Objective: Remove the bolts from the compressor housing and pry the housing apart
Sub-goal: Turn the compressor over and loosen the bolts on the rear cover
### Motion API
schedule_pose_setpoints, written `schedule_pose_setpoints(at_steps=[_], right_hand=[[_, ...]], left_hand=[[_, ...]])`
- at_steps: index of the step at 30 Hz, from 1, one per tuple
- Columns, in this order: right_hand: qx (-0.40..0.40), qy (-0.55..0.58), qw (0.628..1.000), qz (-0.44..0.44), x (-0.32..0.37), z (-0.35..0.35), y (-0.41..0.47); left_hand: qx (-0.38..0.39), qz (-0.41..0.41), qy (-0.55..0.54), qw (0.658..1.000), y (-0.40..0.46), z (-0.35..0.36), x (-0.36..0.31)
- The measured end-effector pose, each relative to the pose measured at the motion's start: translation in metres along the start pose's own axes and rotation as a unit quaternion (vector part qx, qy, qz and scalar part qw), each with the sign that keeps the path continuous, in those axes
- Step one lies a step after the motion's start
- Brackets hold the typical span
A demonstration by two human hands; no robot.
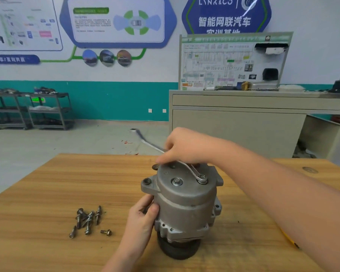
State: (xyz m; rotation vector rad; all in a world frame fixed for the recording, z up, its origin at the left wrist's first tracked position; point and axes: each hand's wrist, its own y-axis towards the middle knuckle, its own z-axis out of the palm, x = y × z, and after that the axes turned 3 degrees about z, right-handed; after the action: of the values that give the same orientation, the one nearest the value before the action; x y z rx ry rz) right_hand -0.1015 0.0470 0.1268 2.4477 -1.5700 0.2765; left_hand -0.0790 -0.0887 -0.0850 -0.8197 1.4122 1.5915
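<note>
Bench (47, 183) fills lower frame. Compressor housing (185, 201) stands on end at centre, pulley down; I judge it top-heavy and could tip or spin under torque. My left hand (143, 218) has its grip closed on the housing's lower left side. Right hand (186, 146), above centre, grip closed on wrench (192, 169), ring on a top bolt (202, 178); may slip and round it. Loose bolts (88, 220) lower left could roll.

Ahead of me I read "LYNK&CO" and "智能网联汽车" on the blue wall sign (226, 15); other boards are too blurred.
</note>
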Motion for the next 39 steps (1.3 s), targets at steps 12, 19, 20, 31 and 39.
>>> schedule_pose_setpoints(at_steps=[12,19,20,31,39], right_hand=[[-0.279,0.091,0.922,-0.251,-0.042,0.051,-0.138],[-0.078,0.836,0.533,0.106,-0.083,0.051,-0.124],[-0.065,0.836,0.524,0.149,-0.088,0.043,-0.112],[0.051,0.366,0.9,0.23,-0.013,-0.011,0.006],[-0.199,-0.082,0.958,-0.187,0.022,0.034,-0.097]], left_hand=[[-0.018,0.002,-0.018,1.0,0.0,0.002,-0.001],[-0.047,0.009,0.024,0.999,-0.003,0.006,-0.002],[-0.047,0.014,0.023,0.999,-0.003,0.007,-0.002],[-0.038,0.009,0.014,0.999,0.002,0.008,-0.006],[-0.032,-0.011,0.09,0.995,0.005,-0.001,0.002]])
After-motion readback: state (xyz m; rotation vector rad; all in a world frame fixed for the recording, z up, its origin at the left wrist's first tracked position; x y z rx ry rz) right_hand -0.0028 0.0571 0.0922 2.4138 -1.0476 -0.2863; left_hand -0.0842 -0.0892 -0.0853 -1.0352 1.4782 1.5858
